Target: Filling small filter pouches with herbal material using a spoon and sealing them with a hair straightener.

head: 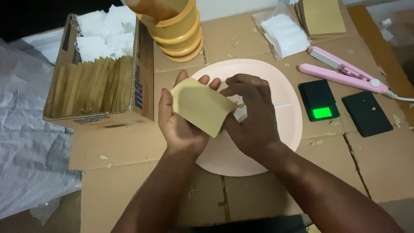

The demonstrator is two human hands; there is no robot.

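Note:
My left hand (179,125) holds a small tan paper envelope (200,105) flat across its palm, above the left part of a pale pink round plate (284,121). My right hand (252,114) grips the envelope's right edge with curled fingers. Something small and white shows under my right fingers; I cannot tell what it is. Both hands hover over the plate, which lies on flattened cardboard.
A cardboard box (101,86) at the left holds several tan envelopes and white sachets. Stacked yellow containers (177,30) stand behind the plate. To the right lie a small black scale with a green display (319,100), its black lid (366,113), a pink sealer (343,71), a bag of white sachets (284,34) and a stack of tan envelopes (321,17).

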